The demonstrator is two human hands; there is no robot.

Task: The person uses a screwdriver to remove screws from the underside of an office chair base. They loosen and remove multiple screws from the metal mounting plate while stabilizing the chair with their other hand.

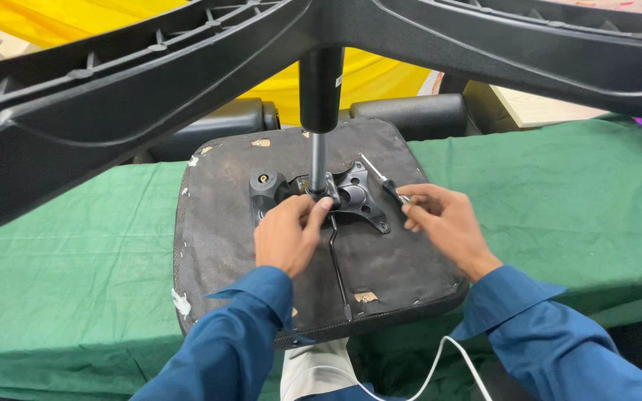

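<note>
Green-clothed table (76, 260) under an upturned black chair seat (217, 245).

The black star base (150, 96) spreads low across the far half, barring any reach from above, and the gas column (319, 111) stands upright in the middle of the upturned seat (209, 245) (right between both hands). Open room lies left and right over the green cloth (76, 252). A thin black lever (338, 267) crosses the near seat.
</note>
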